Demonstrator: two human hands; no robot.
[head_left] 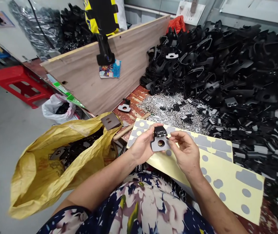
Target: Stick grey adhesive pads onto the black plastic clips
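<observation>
My left hand [141,145] is closed around a small black plastic clip [156,146], held up in front of my body. The clip has a hinged black top, with a flat grey face below and a round hole through it. At its right edge, the thumb and fingertips of my right hand [187,152] pinch together; whether they grip the grey layer or the plastic is too small to tell. Under both hands lies a yellow sheet [190,160] of grey stickers, some in clip shapes and some round.
Metal pins [159,102] and a heap of black plastic parts [202,61] cover the table behind. Another clip [124,108] lies by the wooden board [80,76]. A wooden stick [125,131] lies near the open yellow sack [29,188]. A red stool [14,76] stands left.
</observation>
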